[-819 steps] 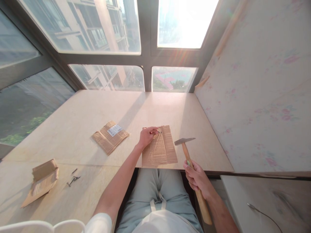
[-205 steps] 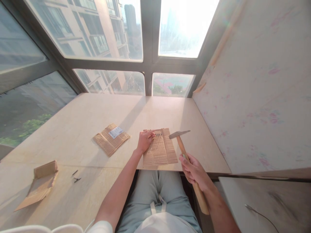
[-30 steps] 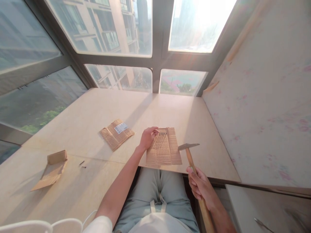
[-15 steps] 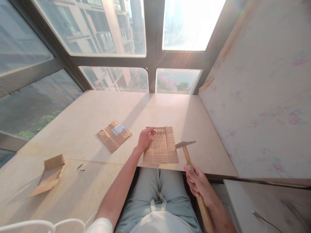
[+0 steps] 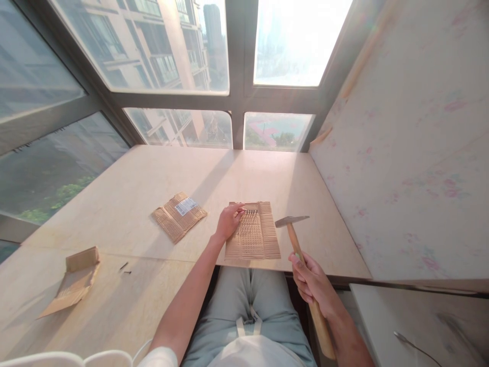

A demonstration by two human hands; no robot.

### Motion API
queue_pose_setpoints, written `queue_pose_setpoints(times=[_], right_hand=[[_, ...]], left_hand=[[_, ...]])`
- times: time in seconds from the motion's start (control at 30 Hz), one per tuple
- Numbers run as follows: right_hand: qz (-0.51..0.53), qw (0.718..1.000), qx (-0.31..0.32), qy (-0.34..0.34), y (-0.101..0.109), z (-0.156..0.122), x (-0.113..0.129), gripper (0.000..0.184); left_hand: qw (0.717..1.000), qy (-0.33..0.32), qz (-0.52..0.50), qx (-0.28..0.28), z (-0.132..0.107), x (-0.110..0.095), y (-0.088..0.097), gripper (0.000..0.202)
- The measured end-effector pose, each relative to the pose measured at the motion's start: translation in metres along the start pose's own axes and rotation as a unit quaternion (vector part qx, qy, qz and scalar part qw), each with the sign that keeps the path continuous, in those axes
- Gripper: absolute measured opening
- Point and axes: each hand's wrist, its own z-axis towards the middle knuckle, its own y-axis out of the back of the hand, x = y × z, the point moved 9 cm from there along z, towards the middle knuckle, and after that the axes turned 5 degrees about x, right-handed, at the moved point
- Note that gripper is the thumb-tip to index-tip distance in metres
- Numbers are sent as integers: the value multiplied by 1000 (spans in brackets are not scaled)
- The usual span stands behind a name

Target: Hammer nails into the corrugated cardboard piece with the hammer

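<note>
My right hand [image 5: 311, 280] grips the wooden handle of a hammer [image 5: 293, 229], its metal head raised just right of a corrugated cardboard piece [image 5: 270, 239]. This cardboard lies near the table's front edge, covered with rows of small holes or marks. A short row of dark nails [image 5: 252, 211] stands along its upper part. At the left end of that row, my left hand [image 5: 229, 220] rests on the cardboard, with thumb and fingertips pinched on what looks like a nail, mostly hidden by the fingers.
On the pale table [image 5: 171, 168], a second cardboard piece [image 5: 171, 216] with a white label lies to the left. Farther left are two loose nails [image 5: 125, 268] and a folded cardboard piece [image 5: 74, 280]. Windows border the back; a papered wall [image 5: 412, 168] stands at right.
The hammer head has risen very slightly beside the cardboard. My left hand stays pinched at the same spot. The whole view has shifted a little.
</note>
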Motion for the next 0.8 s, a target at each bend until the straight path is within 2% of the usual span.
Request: queue_pose_setpoints(times=[0.33, 0.6, 0.8], right_hand=[[-39, 997, 57, 23, -33, 10, 33, 47], [-122, 984, 116, 56, -74, 45, 60, 40], [-174, 975, 125, 60, -90, 66, 61, 33]], left_hand=[[1000, -7, 6, -9, -1, 3, -1, 27], [999, 12, -30, -4, 0, 8, -3, 26], [1000, 19, -8, -10, -1, 5, 0, 20]])
